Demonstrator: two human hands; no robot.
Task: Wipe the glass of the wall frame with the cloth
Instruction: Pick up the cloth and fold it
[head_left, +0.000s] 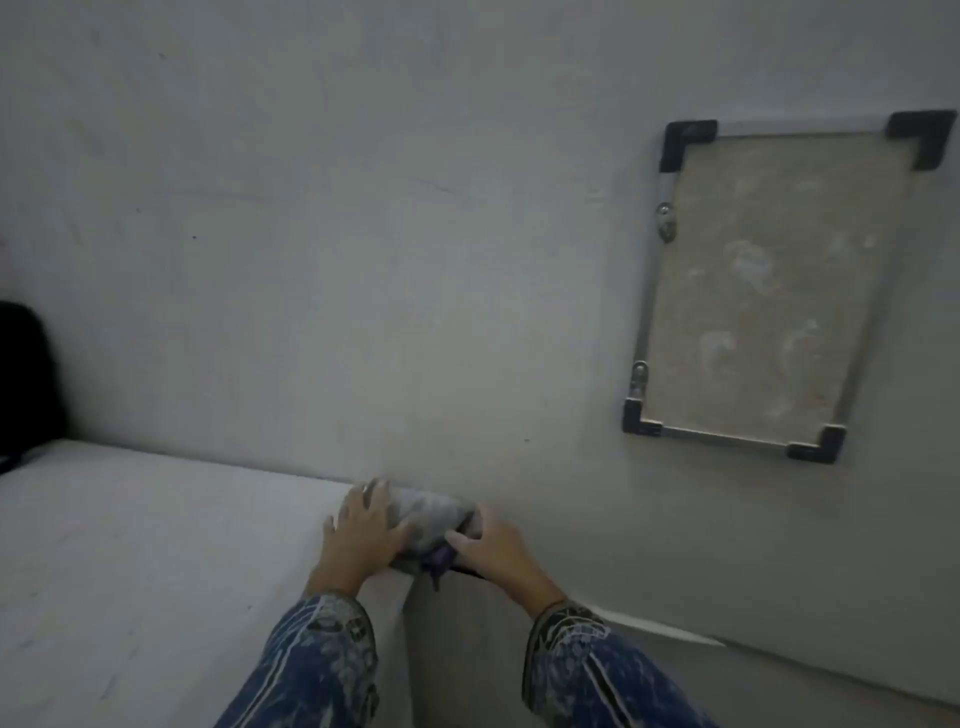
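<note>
Below and left of the wall frame (688, 140) with smeared glass (769, 280), I see the grey cloth (427, 512) under my left hand (363, 527), fingers spread flat, and my right hand (493, 540), fingers curled round its end.

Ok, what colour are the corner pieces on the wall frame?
Black, all four corner pieces of the wall frame, clearest in the head view.

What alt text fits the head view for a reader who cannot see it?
A person's left hand and right hand are on a bunched grey cloth at the corner of a white surface against the wall. Up to the right hangs the wall frame, its glass smeared and untouched.
</note>
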